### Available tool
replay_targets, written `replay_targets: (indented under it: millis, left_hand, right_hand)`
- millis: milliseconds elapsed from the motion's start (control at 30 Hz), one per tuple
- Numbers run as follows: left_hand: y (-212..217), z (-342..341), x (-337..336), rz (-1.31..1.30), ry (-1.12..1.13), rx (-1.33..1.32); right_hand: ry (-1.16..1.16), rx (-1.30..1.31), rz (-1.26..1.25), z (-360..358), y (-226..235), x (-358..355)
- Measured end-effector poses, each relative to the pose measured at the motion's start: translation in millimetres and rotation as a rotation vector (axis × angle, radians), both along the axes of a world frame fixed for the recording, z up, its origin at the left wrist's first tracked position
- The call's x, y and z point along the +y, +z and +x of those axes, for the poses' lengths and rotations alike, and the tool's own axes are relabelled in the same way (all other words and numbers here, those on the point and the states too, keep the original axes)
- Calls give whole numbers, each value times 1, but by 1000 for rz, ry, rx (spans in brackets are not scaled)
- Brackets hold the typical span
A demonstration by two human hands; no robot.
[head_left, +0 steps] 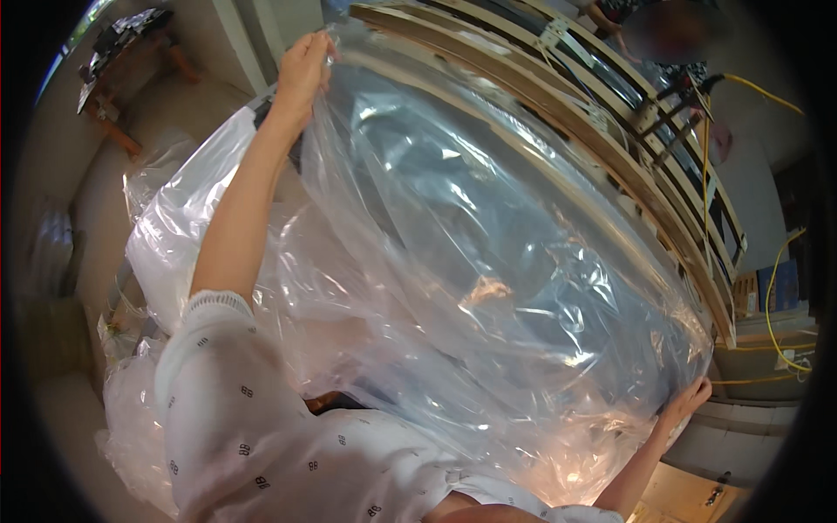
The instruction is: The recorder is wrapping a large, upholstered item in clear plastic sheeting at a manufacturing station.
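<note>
A large see-through plastic sheet [488, 261] is stretched out wide in front of me, crumpled and shiny with reflections. My left hand [305, 74] is raised at the upper left, with its fingers closed on the sheet's far corner. Down at the lower right, my right hand [686, 403] grips the same sheet near its edge, fingers bent around it. Just beyond the sheet runs a long wooden frame [602, 157] with slats. What lies beneath the sheet shows only as blurred shapes.
More loose plastic film [192, 200] is heaped on the left. At the far left stands a table [131, 70] with orange legs. Yellow cords [772, 296] hang at the right, near a wooden cabinet [689, 492]. Another person [671, 44] is behind the frame.
</note>
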State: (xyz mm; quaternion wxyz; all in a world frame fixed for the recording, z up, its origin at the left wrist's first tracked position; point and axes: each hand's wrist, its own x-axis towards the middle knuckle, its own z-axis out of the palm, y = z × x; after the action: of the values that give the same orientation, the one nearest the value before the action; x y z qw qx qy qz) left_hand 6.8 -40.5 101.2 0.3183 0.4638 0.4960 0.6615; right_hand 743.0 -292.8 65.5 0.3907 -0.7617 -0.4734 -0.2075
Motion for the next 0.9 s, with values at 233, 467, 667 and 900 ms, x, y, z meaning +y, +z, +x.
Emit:
replay_targets:
  millis: [233,467,667,900]
  left_hand:
    - [16,-1,-53,92,-96,-31]
    - [28,-5,-89,87,-57,-163]
    - [30,11,-81,-11,83,-82]
    - [-17,-189,5,-212,233,21]
  right_hand:
    - [-20,-35,-148,-39,-13,-31]
    - [65,42,-139,-39,-26,-33]
    - [130,227,-148,-31,-28,-46]
    - [790,64,-552,-119,18,8]
